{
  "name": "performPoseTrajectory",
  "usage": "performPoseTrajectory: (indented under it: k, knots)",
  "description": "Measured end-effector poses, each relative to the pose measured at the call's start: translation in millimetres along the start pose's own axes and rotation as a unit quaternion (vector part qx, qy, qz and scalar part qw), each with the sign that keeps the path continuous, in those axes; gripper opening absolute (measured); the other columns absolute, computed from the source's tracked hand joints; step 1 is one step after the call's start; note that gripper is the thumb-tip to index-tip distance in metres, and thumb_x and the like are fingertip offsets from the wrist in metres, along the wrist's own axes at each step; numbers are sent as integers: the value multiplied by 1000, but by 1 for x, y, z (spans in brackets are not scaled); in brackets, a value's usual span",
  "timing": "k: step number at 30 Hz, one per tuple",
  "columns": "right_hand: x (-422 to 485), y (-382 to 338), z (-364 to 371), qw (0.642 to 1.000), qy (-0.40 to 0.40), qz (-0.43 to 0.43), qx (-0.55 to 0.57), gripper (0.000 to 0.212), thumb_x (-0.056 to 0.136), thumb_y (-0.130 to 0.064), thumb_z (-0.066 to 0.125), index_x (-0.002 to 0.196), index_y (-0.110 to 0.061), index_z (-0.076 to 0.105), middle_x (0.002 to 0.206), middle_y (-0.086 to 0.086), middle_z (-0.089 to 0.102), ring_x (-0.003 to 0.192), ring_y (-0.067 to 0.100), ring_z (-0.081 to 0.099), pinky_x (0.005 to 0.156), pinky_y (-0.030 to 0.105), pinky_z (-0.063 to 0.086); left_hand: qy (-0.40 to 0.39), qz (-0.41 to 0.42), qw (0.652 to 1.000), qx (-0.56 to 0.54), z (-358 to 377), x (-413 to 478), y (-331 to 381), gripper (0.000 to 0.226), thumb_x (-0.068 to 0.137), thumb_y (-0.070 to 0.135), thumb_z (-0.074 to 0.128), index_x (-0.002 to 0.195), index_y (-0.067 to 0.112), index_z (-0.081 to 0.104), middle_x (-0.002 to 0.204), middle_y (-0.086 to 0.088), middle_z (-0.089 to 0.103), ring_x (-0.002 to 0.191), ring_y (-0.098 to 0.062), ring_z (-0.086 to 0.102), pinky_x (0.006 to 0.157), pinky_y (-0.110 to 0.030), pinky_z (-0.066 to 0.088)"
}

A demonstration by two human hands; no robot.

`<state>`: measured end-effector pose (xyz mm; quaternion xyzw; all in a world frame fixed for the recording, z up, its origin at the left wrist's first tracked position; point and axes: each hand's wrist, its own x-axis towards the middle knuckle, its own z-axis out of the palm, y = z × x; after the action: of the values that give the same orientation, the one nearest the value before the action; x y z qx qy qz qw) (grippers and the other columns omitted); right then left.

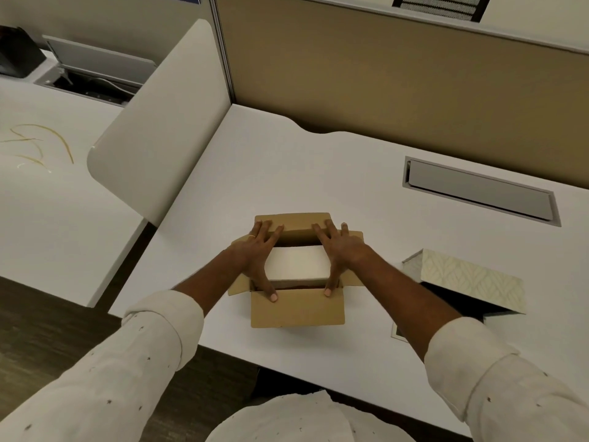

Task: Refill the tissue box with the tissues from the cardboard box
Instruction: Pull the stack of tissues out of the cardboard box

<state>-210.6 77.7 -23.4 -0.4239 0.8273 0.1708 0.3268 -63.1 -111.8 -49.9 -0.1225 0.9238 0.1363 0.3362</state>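
One brown corrugated cardboard box (298, 309) sits at frame centre on the smooth white bench (287, 170), its four flaps open around one flat white stack of tissues (298, 263). The two hands, left (256, 250) and right (341, 250), lie flat with fingers straight and spread, hiding the stack's ends. At right lies one pale patterned tissue box (471, 279), its interior dark.

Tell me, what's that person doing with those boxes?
A person is working at a cardboard box on the white desk. The left hand and right hand press its flaps apart, one at each end of a white stack of tissues inside. The patterned tissue box waits to the right, open, with its dark inside showing. No tissues have gone into it yet.
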Motion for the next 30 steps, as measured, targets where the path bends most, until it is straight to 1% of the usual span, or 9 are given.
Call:
performPoseTrajectory:
  k: [5,7,9,11,14,16,18,23,30]
  knots:
    - [-3,5,-1,1000,-8,-13,8,162,51,-57,95,158,-29,-23,167,7,-28,153,42,-20,118,62,27,6,10,1000,-22,-1,-5,-3,169,38,83,82,153,30,-30,160,-2,-40,146,-31,-39,118,-71,11]
    - [-8,9,-3,1000,4,-15,20,148,59,-56,93,162,-26,-9,170,6,-19,155,42,-14,117,62,30,26,13,999,-25,-3,-10,-4,157,46,86,76,157,30,-21,163,0,-35,149,-30,-32,114,-76,7]
    - [-11,9,-3,997,69,-5,29,115,70,-52,88,159,-20,23,170,10,11,155,41,10,110,56,42,86,14,996,-20,-5,-14,-4,135,60,85,70,161,28,1,169,-1,-20,154,-30,-19,114,-76,3]
    - [-12,4,-2,983,183,-2,32,72,83,-47,79,141,-17,50,148,12,48,134,33,46,95,45,52,177,19,984,-11,-4,-18,0,102,75,72,69,156,24,28,170,-5,9,156,-31,3,118,-70,6]
    - [-9,-9,1,964,255,-17,70,33,94,-35,70,121,-17,64,120,6,66,104,24,63,82,36,56,276,50,960,-23,0,-24,11,65,85,52,73,139,20,55,148,-5,49,138,-28,43,117,-49,33]
    - [-3,-16,0,968,222,-24,111,31,95,-32,70,122,-18,66,122,5,68,105,24,65,85,35,56,288,62,954,-43,6,-28,18,58,84,48,76,132,21,61,138,-4,56,124,-25,53,104,-40,47]
    - [3,-18,-3,977,161,-40,136,37,96,-33,68,130,-20,64,131,4,66,114,25,63,93,36,55,260,42,961,-84,12,-30,26,63,81,50,78,134,21,59,141,-4,53,122,-26,55,99,-40,52]
    - [21,-14,-10,989,16,-91,114,53,99,-40,61,145,-16,50,144,6,56,129,25,54,106,37,45,203,-16,975,-86,29,-37,44,95,76,62,76,151,18,38,156,-6,38,141,-28,38,113,-43,41]
    - [49,-13,-15,989,-82,-88,84,75,92,-57,63,153,-21,40,156,4,45,139,27,46,115,47,40,213,-21,974,-68,42,-39,55,46,96,39,63,138,22,58,144,-1,51,132,-21,46,100,-39,53]
